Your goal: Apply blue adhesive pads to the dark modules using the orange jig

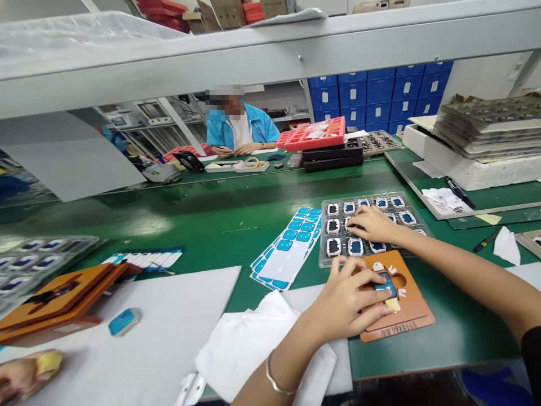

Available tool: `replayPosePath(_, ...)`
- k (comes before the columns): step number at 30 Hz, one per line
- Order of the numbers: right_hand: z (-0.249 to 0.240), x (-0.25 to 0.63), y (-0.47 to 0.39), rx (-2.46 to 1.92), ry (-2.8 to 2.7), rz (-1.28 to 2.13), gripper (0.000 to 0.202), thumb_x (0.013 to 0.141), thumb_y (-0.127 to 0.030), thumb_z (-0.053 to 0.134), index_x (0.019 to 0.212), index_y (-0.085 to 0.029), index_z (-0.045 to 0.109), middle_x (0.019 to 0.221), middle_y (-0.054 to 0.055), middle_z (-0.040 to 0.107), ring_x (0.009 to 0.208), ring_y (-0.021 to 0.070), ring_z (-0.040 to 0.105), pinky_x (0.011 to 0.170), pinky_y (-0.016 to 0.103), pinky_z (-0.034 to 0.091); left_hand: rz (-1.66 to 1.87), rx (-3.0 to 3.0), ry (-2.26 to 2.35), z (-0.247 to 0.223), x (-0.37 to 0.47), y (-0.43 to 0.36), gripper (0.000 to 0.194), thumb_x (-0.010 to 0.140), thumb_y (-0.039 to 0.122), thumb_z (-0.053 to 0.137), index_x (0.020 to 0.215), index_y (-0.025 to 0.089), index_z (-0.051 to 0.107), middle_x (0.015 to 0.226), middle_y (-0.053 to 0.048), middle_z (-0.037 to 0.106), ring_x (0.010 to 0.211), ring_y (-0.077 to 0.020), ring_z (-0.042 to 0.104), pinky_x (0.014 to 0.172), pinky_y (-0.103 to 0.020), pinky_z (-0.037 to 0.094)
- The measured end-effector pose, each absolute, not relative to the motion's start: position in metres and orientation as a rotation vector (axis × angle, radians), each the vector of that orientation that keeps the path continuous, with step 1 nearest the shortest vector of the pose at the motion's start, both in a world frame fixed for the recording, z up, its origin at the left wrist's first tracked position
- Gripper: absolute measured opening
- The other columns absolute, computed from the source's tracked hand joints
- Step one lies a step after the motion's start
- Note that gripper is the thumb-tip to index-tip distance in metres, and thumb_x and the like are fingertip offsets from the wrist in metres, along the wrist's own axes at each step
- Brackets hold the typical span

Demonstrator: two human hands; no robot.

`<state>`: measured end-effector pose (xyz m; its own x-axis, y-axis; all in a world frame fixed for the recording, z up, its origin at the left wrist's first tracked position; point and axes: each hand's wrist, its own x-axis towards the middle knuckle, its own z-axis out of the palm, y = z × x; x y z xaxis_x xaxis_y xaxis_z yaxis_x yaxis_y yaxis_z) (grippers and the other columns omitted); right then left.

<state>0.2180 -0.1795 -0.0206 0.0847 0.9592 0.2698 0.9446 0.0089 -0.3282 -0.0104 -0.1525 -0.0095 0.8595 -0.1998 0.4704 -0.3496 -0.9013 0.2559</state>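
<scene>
My left hand lies over an orange fixture plate, its fingers spread and their tips touching a blue-faced watch case set in the plate. Under the palm the plate is hidden. Up and to the right, my right hand reaches over a clear plastic tray of white-rimmed watch cases. Its thumb and fingers close at a case in the middle row, which they mostly cover. Beside the tray lie sheets of blue adhesive films, partly peeled.
A white cloth lies by my left forearm. Another blue-faced case rests on a white mat, near another person's hand with a yellow finger cover. Stacked trays stand at right. Across the bench sits a person in blue.
</scene>
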Motion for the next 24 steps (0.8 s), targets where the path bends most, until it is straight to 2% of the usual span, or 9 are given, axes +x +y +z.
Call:
replayPosePath(4, -0.027, 0.221, -0.172, -1.855, -1.764, 0.174, 0.005, 0.083, -0.021, 0.070, 0.087, -0.021, 0.072, 0.090, 0.005, 0.075, 0.097, 0.0259, 0.061, 0.090, 0.042, 0.044, 0.601, 2.711, -0.412, -0.010, -0.011, -0.151, 0.023, 0.096, 0.037, 0.054, 0.107, 0.026, 0.072, 0.118, -0.001, 0.070, 0.104, -0.0246, 0.049, 0.087, -0.043, 0.031)
replayPosePath(9, -0.032, 0.225, -0.164, -1.706, -1.572, 0.339, 0.018, 0.075, -0.021, 0.075, 0.091, -0.017, 0.068, 0.079, 0.002, 0.074, 0.078, 0.0197, 0.069, 0.083, 0.036, 0.049, 0.658, 2.688, -0.421, -0.011, -0.012, -0.150, 0.025, 0.096, 0.037, 0.055, 0.112, 0.024, 0.069, 0.119, -0.001, 0.071, 0.107, -0.0261, 0.049, 0.089, -0.044, 0.029)
replayPosePath(15, -0.014, 0.212, -0.194, -1.526, -1.392, 0.472, 0.034, 0.082, -0.034, 0.069, 0.110, -0.016, 0.063, 0.087, 0.004, 0.072, 0.082, 0.0169, 0.068, 0.076, 0.031, 0.054, 0.719, 2.668, -0.415, -0.008, -0.012, -0.151, 0.022, 0.095, 0.034, 0.055, 0.103, 0.022, 0.071, 0.110, -0.003, 0.073, 0.101, -0.0250, 0.052, 0.087, -0.043, 0.032)
replayPosePath(18, 0.002, 0.203, -0.227, -1.418, -1.287, 0.605, 0.036, 0.081, -0.037, 0.070, 0.111, -0.018, 0.065, 0.086, 0.003, 0.069, 0.076, 0.0137, 0.064, 0.072, 0.029, 0.053, 0.678, 2.669, -0.395, -0.006, -0.012, -0.152, 0.023, 0.095, 0.034, 0.053, 0.105, 0.022, 0.070, 0.104, -0.003, 0.073, 0.098, -0.0243, 0.052, 0.086, -0.043, 0.032)
replayPosePath(21, 0.010, 0.196, -0.264, -1.404, -1.184, 0.744, 0.035, 0.085, -0.040, 0.067, 0.113, -0.019, 0.067, 0.077, 0.000, 0.064, 0.063, 0.0104, 0.059, 0.061, 0.026, 0.051, 0.576, 2.682, -0.381, -0.005, -0.012, -0.152, 0.024, 0.095, 0.034, 0.053, 0.110, 0.023, 0.068, 0.111, -0.003, 0.072, 0.101, -0.0251, 0.050, 0.088, -0.044, 0.031)
replayPosePath(24, 0.008, 0.194, -0.293, -1.453, -1.191, 0.789, 0.032, 0.092, -0.042, 0.059, 0.109, -0.018, 0.070, 0.075, 0.001, 0.065, 0.061, 0.0111, 0.059, 0.059, 0.027, 0.052, 0.477, 2.690, -0.367, -0.005, -0.012, -0.151, 0.026, 0.092, 0.035, 0.056, 0.114, 0.024, 0.066, 0.122, -0.002, 0.068, 0.105, -0.0265, 0.049, 0.088, -0.044, 0.031)
